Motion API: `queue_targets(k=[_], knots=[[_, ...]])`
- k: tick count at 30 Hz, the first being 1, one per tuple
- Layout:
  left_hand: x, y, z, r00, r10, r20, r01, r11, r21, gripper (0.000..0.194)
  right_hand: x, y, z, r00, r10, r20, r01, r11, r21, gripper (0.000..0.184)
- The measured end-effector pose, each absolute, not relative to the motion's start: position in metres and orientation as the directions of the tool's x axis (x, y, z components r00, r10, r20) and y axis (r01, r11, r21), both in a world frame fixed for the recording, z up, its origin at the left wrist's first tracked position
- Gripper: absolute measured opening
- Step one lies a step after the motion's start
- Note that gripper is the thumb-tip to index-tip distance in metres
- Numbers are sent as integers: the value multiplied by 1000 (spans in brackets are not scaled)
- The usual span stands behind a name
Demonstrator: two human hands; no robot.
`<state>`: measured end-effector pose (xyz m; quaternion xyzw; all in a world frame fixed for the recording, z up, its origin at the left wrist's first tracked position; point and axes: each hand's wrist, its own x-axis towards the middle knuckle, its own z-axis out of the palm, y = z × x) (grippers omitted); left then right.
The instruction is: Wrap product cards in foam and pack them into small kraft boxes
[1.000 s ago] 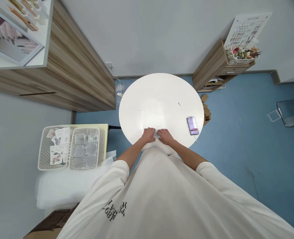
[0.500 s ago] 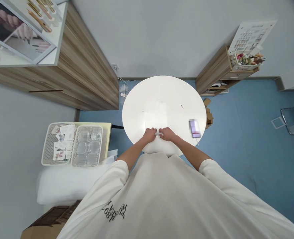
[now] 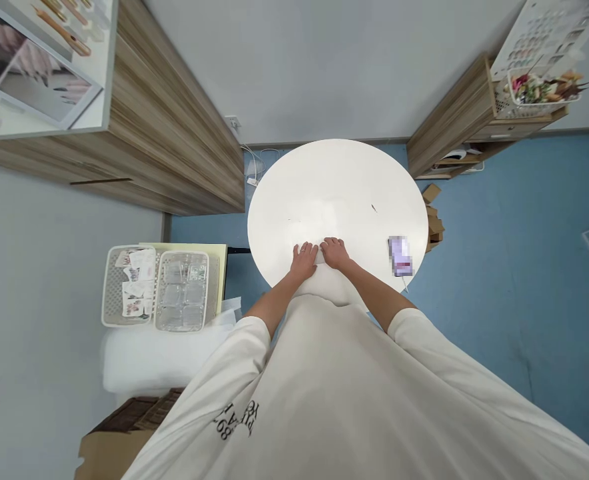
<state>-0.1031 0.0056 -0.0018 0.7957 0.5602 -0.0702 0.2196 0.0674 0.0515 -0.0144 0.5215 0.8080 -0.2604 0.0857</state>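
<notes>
On the near part of the white oval table (image 3: 334,173), my left hand (image 3: 304,260) lies palm down with its fingers a little apart. Close to its right, my right hand (image 3: 335,253) rests palm down too, fingers stretched forward. A small whitish piece (image 3: 320,257) shows in the narrow gap between the hands; against the white table its kind is hard to make out. Neither hand visibly grips anything, though the undersides are hidden. To the right lies a blurred-out purple phone-like object (image 3: 400,255) with a white cord (image 3: 405,285).
A small dark slim item (image 3: 374,208) lies on the table beyond my right hand. At left, white baskets (image 3: 157,293) hold cards and clear boxes. A wood-grain cabinet (image 3: 184,133) stands back left, a wooden shelf unit (image 3: 454,120) back right, with cardboard (image 3: 434,220) beside the table.
Both hands have gone from pinching a whitish strip between them to lying flatter with fingers spread forward. The view has shifted slightly.
</notes>
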Motion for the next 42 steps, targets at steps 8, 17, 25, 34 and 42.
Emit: queue_targets(k=[8, 17, 25, 34, 42], knots=[[-100, 5, -16, 381, 833, -402, 915, -277, 294, 77, 79, 40, -14, -409, 834, -369, 894, 286, -343, 43], [-102, -13, -8, 428, 813, -395, 895, -319, 313, 81, 95, -6, 0, -511, 781, -360, 844, 375, -384, 55], [-108, -24, 3, 490, 792, -364, 854, -351, 385, 47, 90, -17, -2, -579, 731, -362, 801, 428, -418, 49], [-102, -8, -1, 386, 884, -262, 893, -287, 346, 41, 81, 7, 4, -409, 849, -334, 881, 273, -387, 47], [-103, 14, -17, 334, 869, -364, 923, -223, 314, 67, 100, -5, 0, -101, 909, -404, 935, -52, -350, 63]])
